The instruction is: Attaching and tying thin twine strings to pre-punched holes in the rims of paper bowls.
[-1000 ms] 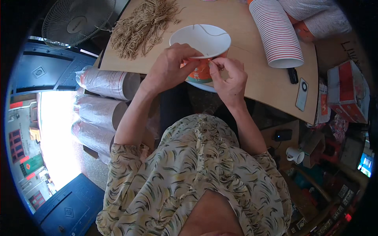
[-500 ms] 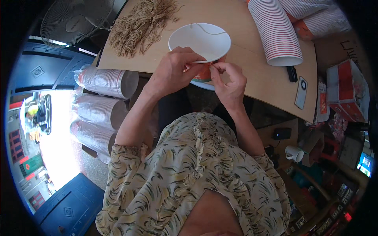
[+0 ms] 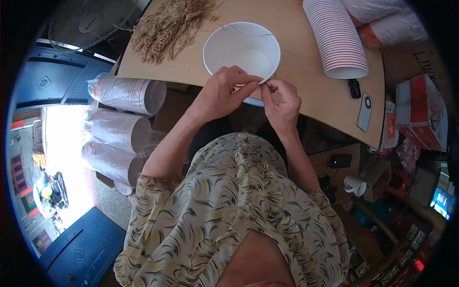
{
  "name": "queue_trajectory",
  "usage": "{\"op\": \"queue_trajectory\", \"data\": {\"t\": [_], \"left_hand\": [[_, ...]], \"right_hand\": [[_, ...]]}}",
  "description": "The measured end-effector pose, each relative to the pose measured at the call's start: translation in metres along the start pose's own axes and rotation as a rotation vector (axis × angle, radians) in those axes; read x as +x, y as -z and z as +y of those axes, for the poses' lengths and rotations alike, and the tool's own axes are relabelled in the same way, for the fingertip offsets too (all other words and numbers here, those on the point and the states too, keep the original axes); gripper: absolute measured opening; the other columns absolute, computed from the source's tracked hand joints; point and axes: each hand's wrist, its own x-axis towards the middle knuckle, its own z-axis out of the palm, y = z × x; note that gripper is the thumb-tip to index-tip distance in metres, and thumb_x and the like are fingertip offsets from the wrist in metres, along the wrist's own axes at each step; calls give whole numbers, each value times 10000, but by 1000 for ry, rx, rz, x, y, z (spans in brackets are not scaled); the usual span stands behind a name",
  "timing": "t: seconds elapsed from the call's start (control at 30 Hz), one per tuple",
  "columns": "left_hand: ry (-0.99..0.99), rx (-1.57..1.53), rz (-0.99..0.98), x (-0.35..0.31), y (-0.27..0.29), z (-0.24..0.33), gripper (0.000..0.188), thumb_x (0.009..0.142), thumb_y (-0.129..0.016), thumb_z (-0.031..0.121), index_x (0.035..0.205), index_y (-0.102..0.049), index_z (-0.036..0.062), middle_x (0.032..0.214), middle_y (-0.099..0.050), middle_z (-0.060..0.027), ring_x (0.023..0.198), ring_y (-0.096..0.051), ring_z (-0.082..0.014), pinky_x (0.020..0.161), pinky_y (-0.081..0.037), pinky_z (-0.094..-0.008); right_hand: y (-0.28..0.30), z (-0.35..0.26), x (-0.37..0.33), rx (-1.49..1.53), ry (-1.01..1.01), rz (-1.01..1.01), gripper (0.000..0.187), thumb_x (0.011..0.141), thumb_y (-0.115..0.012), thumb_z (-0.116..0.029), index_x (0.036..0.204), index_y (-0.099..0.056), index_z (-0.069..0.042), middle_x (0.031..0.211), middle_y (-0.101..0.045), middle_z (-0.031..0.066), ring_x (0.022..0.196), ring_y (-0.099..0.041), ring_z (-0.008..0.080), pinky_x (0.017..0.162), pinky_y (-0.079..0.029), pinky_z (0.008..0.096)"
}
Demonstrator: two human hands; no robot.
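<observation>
A white paper bucket (image 3: 248, 60) stands tilted at the table's near edge, its round mouth facing up toward me. A thin tan string (image 3: 248, 35) droops across the far part of its mouth. My left hand (image 3: 228, 92) is closed in a pinch at the near rim, thumb and forefinger pressed together there. Right beside it, my right hand (image 3: 282, 101) pinches the same stretch of rim between thumb and bent fingers. Whether a string end is between the fingertips cannot be made out. Under the hands, a white round edge (image 3: 253, 101) shows below the tabletop.
A heap of tan strings (image 3: 167, 31) lies at the table's (image 3: 315, 103) far left. Stacked paper buckets (image 3: 340, 43) and a phone (image 3: 365, 112) lie to the right. Bagged bucket stacks (image 3: 114, 131) stand left of the table. A mug (image 3: 355, 186) sits at lower right.
The bucket has tipped toward me, so more of its inside shows and its orange outer wall is hidden. Both hands have shifted slightly and their fingertips have come together at the rim.
</observation>
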Motion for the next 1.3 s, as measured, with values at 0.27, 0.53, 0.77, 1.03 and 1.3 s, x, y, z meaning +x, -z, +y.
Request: {"op": "queue_trajectory", "data": {"t": [0.27, 0.53, 0.77, 1.03, 1.3], "left_hand": [[130, -254, 58, 17, -19, -10, 178, 844, -775, 225, 941, -803, 79, 893, -763, -118, 802, -732, -228, 754, -561, -340], [135, -85, -113, 34, -7, -9, 198, 845, -758, 279, 966, -811, 131, 851, -755, -132, 747, -730, -242, 727, -567, -350], [141, 269, -342, 59, 9, 20, 180, 853, -703, 298, 931, -812, 178, 833, -749, -108, 790, -716, -315, 772, -574, -413], [11, 287, -398, 66, 8, 23, 179, 867, -713, 246, 991, -804, 155, 876, -753, -128, 809, -723, -306, 764, -568, -396], [-218, 201, -467, 80, 9, 10, 175, 842, -732, 112, 1003, -795, 84, 846, -755, -135, 742, -726, -293, 699, -559, -375]], "right_hand": [[5, 5, -4, -20, 22, 5, 96, 814, -762, -27, 863, -679, -30, 783, -690, 78, 772, -649, 239, 779, -481, 354], [15, 15, -6, 4, -12, -57, 88, 815, -762, -60, 855, -686, -39, 751, -692, 73, 731, -652, 259, 776, -466, 382], [20, 19, -10, 81, -99, -106, 102, 856, -741, -101, 863, -685, -15, 781, -705, 97, 750, -660, 254, 752, -495, 366], [28, 22, -10, 501, -468, -191, 289, 1002, -633, -239, 857, -664, 10, 754, -671, 41, 725, -609, 109, 697, -473, 282], [30, 15, 3, 514, -584, -228, 304, 997, -630, -237, 792, -633, -11, 731, -596, 13, 698, -542, 92, 684, -434, 256]]}}
